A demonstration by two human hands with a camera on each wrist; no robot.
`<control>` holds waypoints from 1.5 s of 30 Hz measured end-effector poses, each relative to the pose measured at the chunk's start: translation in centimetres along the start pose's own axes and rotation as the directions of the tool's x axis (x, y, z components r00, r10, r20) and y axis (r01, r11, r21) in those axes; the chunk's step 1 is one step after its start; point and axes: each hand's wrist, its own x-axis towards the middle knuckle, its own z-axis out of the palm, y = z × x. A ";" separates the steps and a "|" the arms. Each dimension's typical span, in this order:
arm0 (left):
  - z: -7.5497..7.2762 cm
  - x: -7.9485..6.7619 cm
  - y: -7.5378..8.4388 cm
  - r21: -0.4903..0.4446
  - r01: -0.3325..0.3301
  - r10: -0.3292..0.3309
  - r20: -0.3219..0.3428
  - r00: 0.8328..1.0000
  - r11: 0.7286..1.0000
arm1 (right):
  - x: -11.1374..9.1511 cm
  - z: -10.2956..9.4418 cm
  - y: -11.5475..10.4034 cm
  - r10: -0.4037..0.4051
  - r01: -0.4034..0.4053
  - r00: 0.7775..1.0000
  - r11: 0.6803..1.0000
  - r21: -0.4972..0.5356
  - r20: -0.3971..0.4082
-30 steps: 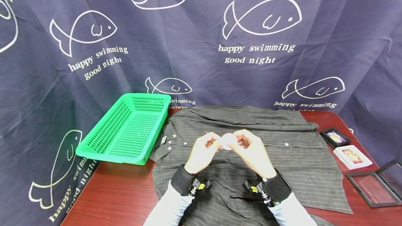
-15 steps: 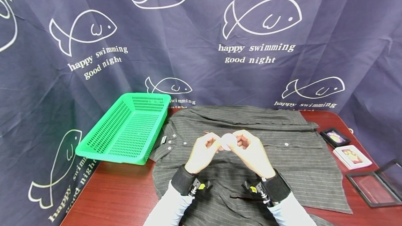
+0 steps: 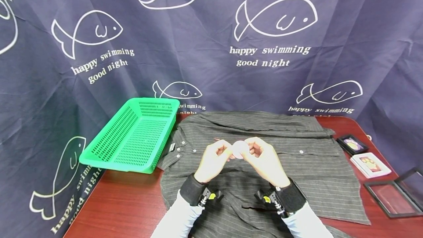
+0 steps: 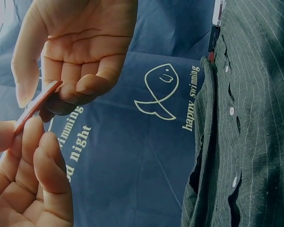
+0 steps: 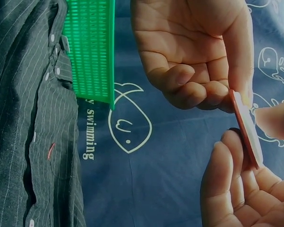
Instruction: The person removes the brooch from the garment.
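In the head view a thin round disc [image 3: 241, 149] shows its pale face, held up between both hands over a dark pinstriped shirt [image 3: 310, 179]. My left hand [image 3: 214, 159] pinches the disc's left edge between thumb and fingers. On the other side my right hand [image 3: 266, 159] grips it, its thumb laid over the pale face and its fingers behind. From the side, in the right wrist view, the disc [image 5: 248, 130] is flat, with a red back and a pale front. The left wrist view shows its red side too. Fingers cover parts of the rim.
A green plastic basket [image 3: 135, 135] stands at the left of the red-brown table [image 3: 125, 197]. On the right lie a dark case with a purple picture [image 3: 353, 144], a white square piece with a paw print [image 3: 371, 165], and an opened clear case [image 3: 393, 198]. A small red strip [image 5: 51, 151] lies on the shirt.
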 end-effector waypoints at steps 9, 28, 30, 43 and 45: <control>0.0 0.0 0.1 0.009 0.019 -0.019 0.009 1.000 1.000 | 0.0 0.0 0.0 -0.003 0.003 1.000 1.000 -0.005 0.006; 0.0 -0.1 0.6 -0.001 0.025 -0.025 0.003 1.000 1.000 | 0.0 0.1 -0.2 -0.030 0.030 1.000 1.000 0.008 0.000; 0.0 -0.1 0.6 -0.001 0.026 -0.026 0.004 1.000 1.000 | 0.0 0.1 -0.2 -0.027 0.027 1.000 0.999 0.018 -0.002; 0.1 -0.2 0.6 -0.023 0.024 -0.024 0.004 1.000 0.999 | 0.0 -0.1 -0.1 -0.013 0.014 1.000 0.999 0.032 -0.018; 0.1 -0.2 0.6 -0.023 0.023 -0.023 0.004 1.000 0.999 | 0.0 0.0 0.0 -0.015 0.015 1.000 0.999 0.031 -0.019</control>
